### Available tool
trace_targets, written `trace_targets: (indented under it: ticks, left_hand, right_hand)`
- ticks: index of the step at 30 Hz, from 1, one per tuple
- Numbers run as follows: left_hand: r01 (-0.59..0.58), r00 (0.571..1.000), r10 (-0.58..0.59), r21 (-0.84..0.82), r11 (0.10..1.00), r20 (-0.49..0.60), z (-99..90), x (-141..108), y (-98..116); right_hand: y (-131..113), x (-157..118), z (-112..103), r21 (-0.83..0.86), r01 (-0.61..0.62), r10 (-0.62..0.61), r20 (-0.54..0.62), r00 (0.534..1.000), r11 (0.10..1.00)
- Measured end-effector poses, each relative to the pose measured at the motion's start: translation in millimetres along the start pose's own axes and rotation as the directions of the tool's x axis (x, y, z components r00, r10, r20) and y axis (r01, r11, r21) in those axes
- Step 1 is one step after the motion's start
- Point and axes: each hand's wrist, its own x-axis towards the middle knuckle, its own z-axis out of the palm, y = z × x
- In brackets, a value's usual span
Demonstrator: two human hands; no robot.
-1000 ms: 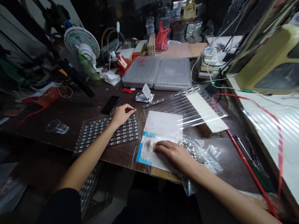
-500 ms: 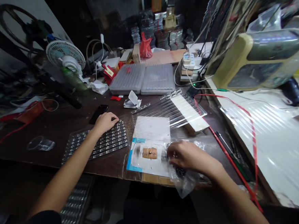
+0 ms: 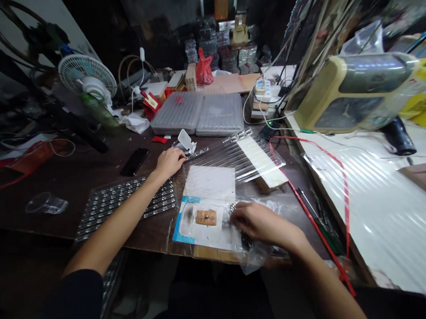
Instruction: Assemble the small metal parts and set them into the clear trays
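Head cam view of a packed workbench, both arms coming in from the bottom. Left hand [image 3: 169, 163] is loosely curled, resting by the top corner of a tray [image 3: 124, 204] of shiny metal parts, with its fingertips just beside a thin strip [image 3: 197, 154]. Can't tell from this angle if it's actually pinching anything. Right hand [image 3: 259, 224] is curled over a clear bag [image 3: 256, 256] near the bench edge, fingers bunched by a clump of small shiny bits [image 3: 245, 240] inside it. That hand's a bit blurry, so no idea whether it's gripping any of them.

Just left of the bag is a blue-edged sheet [image 3: 192, 224] with a small orange pad [image 3: 206, 217] on it. Above that sits a white card [image 3: 209, 184], then a bundle of clear tubes [image 3: 235, 160] with a pale paper strip [image 3: 260, 161] lying across it.

Progress-wise, going by how stuff lies, the tray rows look full, most of the tubes look empty, and the bag still has plenty in it, so a fair bit seems left.

Farther back there's a phone [image 3: 135, 162], two gray cases [image 3: 195, 116], a desk fan [image 3: 86, 78] and a red bag [image 3: 203, 69].
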Motion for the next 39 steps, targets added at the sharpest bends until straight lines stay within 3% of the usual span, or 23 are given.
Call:
trace_targets:
  ticks: [3,7,12,16,23,31,39]
  left_hand:
    - [0.046,0.997,-0.052,-0.097,0.994,-0.063,-8.0,-13.9,8.0]
    - [-0.014,0.987,-0.059,-0.447,0.894,-0.148,-19.0,-57.5,37.6]
    - [-0.003,0.998,-0.041,-0.632,0.775,-0.054,-7.1,-128.8,73.9]
    - [0.051,0.999,-0.039,-0.645,0.763,0.032,10.7,-160.7,77.8]
    - [0.029,0.997,0.032,-0.684,0.729,0.076,17.3,-170.7,72.7]
    - [-0.099,0.994,0.110,-0.586,0.804,-0.017,23.5,-174.2,70.6]
    - [-0.117,0.990,0.142,-0.550,0.827,0.002,25.9,-175.9,70.4]
  right_hand:
    - [-0.5,6.5,-2.2,0.105,0.040,-0.036,-0.042,0.998,0.994]
    - [-4.0,22.8,11.1,0.143,0.031,-0.017,-0.096,0.995,0.989]
    - [-12.5,43.2,38.8,0.140,0.006,0.015,-0.149,0.989,0.990]
    - [-15.9,50.3,49.8,0.132,-0.010,0.031,-0.162,0.986,0.991]
    - [-13.5,53.7,50.2,0.154,-0.074,0.108,-0.223,0.969,0.985]
    - [-14.3,52.9,52.6,0.169,-0.061,0.093,-0.184,0.979,0.984]
    - [-19.6,52.8,55.0,0.085,-0.093,0.106,-0.164,0.981,0.992]
